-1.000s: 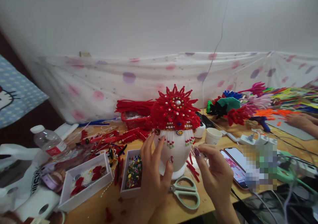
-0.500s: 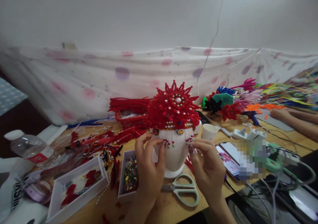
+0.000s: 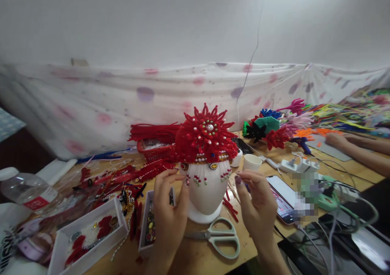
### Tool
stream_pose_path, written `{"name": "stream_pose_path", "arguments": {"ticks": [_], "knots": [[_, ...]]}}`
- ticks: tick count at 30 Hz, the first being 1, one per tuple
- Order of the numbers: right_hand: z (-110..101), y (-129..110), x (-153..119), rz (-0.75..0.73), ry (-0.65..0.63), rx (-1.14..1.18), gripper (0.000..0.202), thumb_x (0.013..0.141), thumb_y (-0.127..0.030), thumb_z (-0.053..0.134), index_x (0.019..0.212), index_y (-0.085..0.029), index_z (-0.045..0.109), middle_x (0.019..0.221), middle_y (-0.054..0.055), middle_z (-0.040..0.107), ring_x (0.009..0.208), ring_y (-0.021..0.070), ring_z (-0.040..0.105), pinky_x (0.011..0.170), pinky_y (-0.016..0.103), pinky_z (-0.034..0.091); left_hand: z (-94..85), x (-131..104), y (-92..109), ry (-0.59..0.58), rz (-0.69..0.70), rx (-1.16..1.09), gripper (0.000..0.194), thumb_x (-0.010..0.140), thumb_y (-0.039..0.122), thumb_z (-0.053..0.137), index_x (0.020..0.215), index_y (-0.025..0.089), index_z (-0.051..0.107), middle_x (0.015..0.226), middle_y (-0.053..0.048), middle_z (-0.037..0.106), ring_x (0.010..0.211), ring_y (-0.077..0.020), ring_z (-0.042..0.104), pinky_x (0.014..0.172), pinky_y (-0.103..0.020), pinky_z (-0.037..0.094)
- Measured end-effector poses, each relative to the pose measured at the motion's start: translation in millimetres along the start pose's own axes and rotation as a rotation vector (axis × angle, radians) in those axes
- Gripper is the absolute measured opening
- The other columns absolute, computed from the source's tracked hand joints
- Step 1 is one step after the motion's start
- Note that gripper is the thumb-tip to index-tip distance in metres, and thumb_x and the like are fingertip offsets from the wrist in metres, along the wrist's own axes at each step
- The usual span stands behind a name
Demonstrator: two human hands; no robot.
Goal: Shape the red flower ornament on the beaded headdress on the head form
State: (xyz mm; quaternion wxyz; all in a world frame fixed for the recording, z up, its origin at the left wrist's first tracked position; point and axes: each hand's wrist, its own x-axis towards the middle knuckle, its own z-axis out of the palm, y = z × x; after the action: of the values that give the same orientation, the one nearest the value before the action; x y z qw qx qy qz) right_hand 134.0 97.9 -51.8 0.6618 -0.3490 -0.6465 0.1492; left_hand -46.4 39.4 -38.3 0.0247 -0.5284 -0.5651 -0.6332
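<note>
A red velvety headdress [image 3: 201, 141], with a big pearl-centred flower and a beaded band, sits on a white mannequin head [image 3: 205, 195]. Short bead strands [image 3: 197, 180] with red and green ends hang from its band over the face. My left hand [image 3: 170, 208] is beside the head's left side, fingers curved and thumb apart, close to the outermost strands. On the other side, my right hand [image 3: 256, 202] stays clear of the beads, with a gap between thumb and fingers. I see nothing held in either hand. Pale green-handled scissors [image 3: 225, 238] lie in front of the stand.
White boxes of gems [image 3: 141, 230] and red pieces [image 3: 89, 242] stand at the left, near a plastic bottle [image 3: 29, 191]. A paper cup [image 3: 252, 161], phone [image 3: 283, 202] and power strips lie right. Another person's hands [image 3: 338, 141] work on a grey mat.
Both my hands have drawn away from the bead strands and stand farther apart. The strands now hang freely. The whole view has shifted slightly.
</note>
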Motion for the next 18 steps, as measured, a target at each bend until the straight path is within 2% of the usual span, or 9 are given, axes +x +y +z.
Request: {"name": "stream_pose_path", "arguments": {"ticks": [2,4,6,9,11,15,17,18], "knots": [[-7.7,2.7,5.5,0.07,0.047,-0.011,0.011,0.091,-0.029,0.062,0.097,-0.02,0.062,0.081,0.003,0.063,0.071,0.0151,0.062,0.064,0.028,0.05,-10.8,8.4,-2.5,-0.02,-0.051,-0.078,0.007,0.09,0.022,0.057,0.095,0.023,0.061,0.104,-0.002,0.058,0.102,-0.0168,0.057,0.094,-0.033,0.044],[-15.4,2.0,12.4,0.131,0.081,-0.018,0.017,0.091,-0.035,0.062,0.096,-0.019,0.062,0.062,-0.002,0.059,0.051,0.0119,0.055,0.05,0.024,0.045,-23.1,18.7,-1.7,-0.043,-0.061,-0.115,0.008,0.089,0.021,0.056,0.094,0.024,0.062,0.101,-0.001,0.06,0.101,-0.0161,0.058,0.093,-0.031,0.045],[-21.6,-2.4,19.8,0.136,0.109,-0.02,0.023,0.094,-0.04,0.058,0.091,-0.018,0.061,0.051,-0.005,0.052,0.043,0.0103,0.049,0.045,0.023,0.04,-34.3,29.4,3.5,-0.049,-0.025,-0.084,0.01,0.088,0.02,0.056,0.092,0.024,0.064,0.101,0.0,0.061,0.102,-0.0151,0.058,0.092,-0.028,0.045],[-27.3,-12.4,30.4,0.096,0.128,-0.06,0.038,0.099,-0.043,0.046,0.072,-0.019,0.054,0.049,-0.005,0.05,0.044,0.0092,0.048,0.05,0.023,0.041,-46.2,44.8,17.4,-0.042,0.055,-0.011,0.017,0.087,0.015,0.053,0.09,0.026,0.066,0.099,0.003,0.064,0.099,-0.0126,0.059,0.088,-0.023,0.045],[-30.2,-18.0,36.9,0.06,0.134,-0.058,0.047,0.102,-0.043,0.04,0.062,-0.019,0.047,0.047,-0.005,0.048,0.045,0.0087,0.047,0.056,0.024,0.042,-51.9,55.2,28.2,-0.072,0.133,0.013,0.024,0.085,0.01,0.05,0.081,0.025,0.067,0.09,0.004,0.066,0.091,-0.0112,0.06,0.083,-0.022,0.045],[-38.6,-24.5,49.7,-0.078,0.148,0.029,0.053,0.1,-0.038,0.046,0.051,-0.019,0.042,0.044,-0.004,0.043,0.046,0.009,0.045,0.063,0.027,0.041,-61.2,76.0,49.5,-0.096,0.373,-0.047,0.034,0.081,0.004,0.044,0.057,0.023,0.059,0.066,0.005,0.061,0.082,-0.0123,0.061,0.086,-0.026,0.046],[-43.1,-28.7,57.7,-0.152,0.155,0.115,0.057,0.101,-0.037,0.044,0.047,-0.019,0.039,0.043,-0.004,0.042,0.046,0.0095,0.045,0.062,0.027,0.04,-63.1,85.2,59.0,-0.082,0.409,-0.039,0.033,0.084,0.006,0.044,0.062,0.024,0.061,0.072,0.005,0.064,0.085,-0.0124,0.062,0.087,-0.027,0.047],[-44.5,-31.9,62.4,-0.177,0.152,0.158,0.059,0.102,-0.036,0.042,0.046,-0.018,0.038,0.044,-0.003,0.043,0.047,0.0096,0.046,0.06,0.027,0.039,-62.7,89.4,62.9,-0.087,0.408,-0.007,0.029,0.087,0.009,0.045,0.071,0.024,0.064,0.082,0.005,0.067,0.09,-0.0123,0.063,0.089,-0.027,0.047]]}}
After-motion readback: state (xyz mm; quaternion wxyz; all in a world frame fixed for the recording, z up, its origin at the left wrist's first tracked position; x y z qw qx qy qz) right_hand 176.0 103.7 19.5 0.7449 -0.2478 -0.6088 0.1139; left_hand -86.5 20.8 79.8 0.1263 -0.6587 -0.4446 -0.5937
